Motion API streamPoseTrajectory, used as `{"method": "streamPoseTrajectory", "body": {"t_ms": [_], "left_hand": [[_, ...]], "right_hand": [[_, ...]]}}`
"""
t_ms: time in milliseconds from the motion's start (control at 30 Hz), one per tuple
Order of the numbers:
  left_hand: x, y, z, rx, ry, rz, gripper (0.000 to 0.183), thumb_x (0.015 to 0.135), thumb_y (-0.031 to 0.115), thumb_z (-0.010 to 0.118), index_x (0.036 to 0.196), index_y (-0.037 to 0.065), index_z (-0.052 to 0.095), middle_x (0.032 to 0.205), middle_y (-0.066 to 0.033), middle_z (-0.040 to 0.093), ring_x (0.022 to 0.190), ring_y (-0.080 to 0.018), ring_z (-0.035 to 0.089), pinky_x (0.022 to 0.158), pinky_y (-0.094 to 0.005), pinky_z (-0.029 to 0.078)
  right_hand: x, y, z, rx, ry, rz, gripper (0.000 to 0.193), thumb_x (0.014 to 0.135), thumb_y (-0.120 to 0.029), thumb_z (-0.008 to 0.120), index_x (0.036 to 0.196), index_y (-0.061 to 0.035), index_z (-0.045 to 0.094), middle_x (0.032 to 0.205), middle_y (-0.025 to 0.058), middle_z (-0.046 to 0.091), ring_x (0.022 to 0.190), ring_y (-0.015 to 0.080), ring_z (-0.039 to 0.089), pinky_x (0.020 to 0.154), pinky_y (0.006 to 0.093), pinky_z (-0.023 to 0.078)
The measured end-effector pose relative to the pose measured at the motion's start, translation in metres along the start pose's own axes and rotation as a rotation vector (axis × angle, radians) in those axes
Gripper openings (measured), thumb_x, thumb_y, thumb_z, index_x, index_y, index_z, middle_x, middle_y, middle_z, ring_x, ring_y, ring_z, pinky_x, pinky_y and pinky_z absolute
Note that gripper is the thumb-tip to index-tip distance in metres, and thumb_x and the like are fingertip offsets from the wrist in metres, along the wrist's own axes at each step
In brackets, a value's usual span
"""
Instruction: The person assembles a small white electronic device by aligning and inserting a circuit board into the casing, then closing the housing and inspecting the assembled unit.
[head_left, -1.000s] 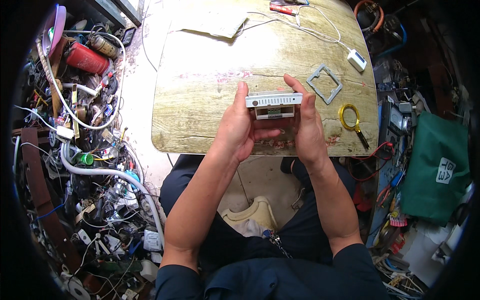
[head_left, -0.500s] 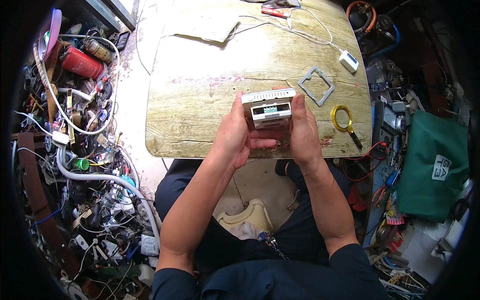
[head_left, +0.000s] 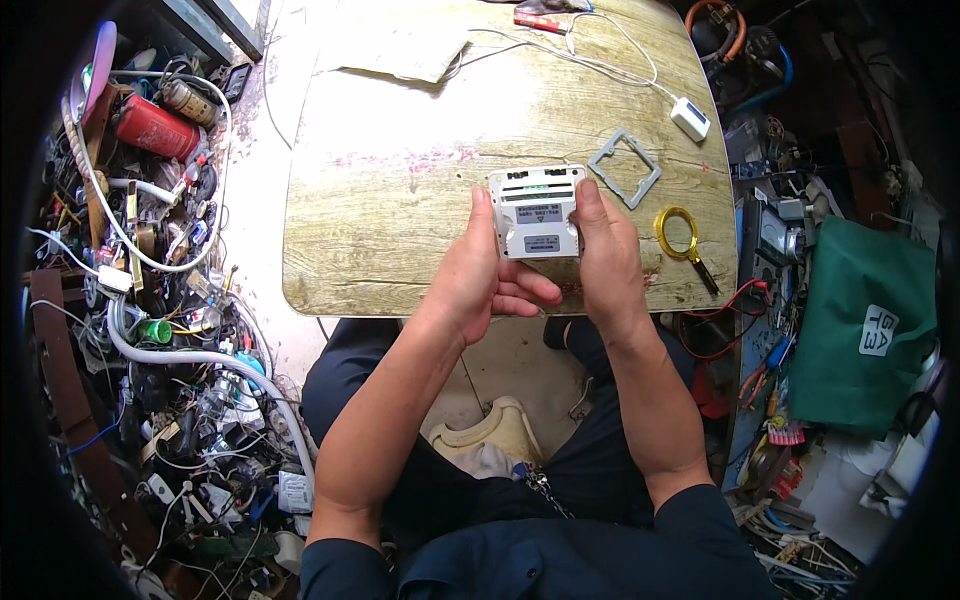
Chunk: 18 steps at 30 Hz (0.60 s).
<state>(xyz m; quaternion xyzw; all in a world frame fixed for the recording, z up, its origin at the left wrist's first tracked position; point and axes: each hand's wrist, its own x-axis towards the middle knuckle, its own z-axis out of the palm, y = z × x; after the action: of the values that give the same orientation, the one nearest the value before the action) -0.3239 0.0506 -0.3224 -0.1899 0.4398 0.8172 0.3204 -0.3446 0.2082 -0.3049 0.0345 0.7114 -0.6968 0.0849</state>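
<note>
Two hands (head_left: pixel 612 262) gripped one white box (head_left: pixel 540 213). At its two o'clock, a grey frame (head_left: pixel 611 186) lay on the bench (head_left: pixel 390 230).

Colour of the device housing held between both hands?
White housing, with grey labels; shows best in the head view.

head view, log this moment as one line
left hand: holding white device; right hand: holding same device; labelled face: in view; on table: grey frame, yellow-rimmed magnifier
</note>
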Motion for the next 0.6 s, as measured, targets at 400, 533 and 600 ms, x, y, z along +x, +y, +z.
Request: {"method": "streamPoseTrajectory", "body": {"t_ms": [400, 533, 600], "left_hand": [[-0.0026, -0.0005, 0.0038, 0.04, 0.021, 0.004, 0.084, 0.105, 0.069, 0.012, 0.135, 0.003, 0.056, 0.095, -0.0147, 0.074, 0.07, -0.0191, 0.075, 0.051, -0.0256, 0.059], [-0.0035, 0.001, 0.005, 0.038, 0.02, -0.017, 0.082, 0.106, 0.068, 0.013, 0.137, 0.005, 0.056, 0.097, -0.014, 0.074, 0.07, -0.0172, 0.074, 0.051, -0.0248, 0.059], [-0.0043, 0.002, 0.0043, 0.041, 0.024, -0.022, 0.081, 0.107, 0.067, 0.013, 0.138, 0.006, 0.056, 0.099, -0.0137, 0.074, 0.07, -0.0163, 0.074, 0.051, -0.0243, 0.059]], "right_hand": [[0.0012, 0.0013, -0.0025, 0.1, -0.019, 0.044, 0.053, 0.113, -0.043, 0.041, 0.111, 0.0027, 0.068, 0.098, 0.0058, 0.07, 0.09, 0.01, 0.06, 0.083, 0.0265, 0.048], [-0.0002, -0.0003, -0.0045, 0.073, -0.011, 0.059, 0.054, 0.113, -0.043, 0.04, 0.111, 0.0033, 0.068, 0.099, 0.0062, 0.07, 0.09, 0.01, 0.06, 0.083, 0.0269, 0.048], [-0.0003, -0.0007, -0.0043, 0.072, -0.014, 0.068, 0.054, 0.113, -0.043, 0.04, 0.111, 0.0035, 0.068, 0.099, 0.0064, 0.07, 0.09, 0.01, 0.06, 0.083, 0.0269, 0.048]]}}
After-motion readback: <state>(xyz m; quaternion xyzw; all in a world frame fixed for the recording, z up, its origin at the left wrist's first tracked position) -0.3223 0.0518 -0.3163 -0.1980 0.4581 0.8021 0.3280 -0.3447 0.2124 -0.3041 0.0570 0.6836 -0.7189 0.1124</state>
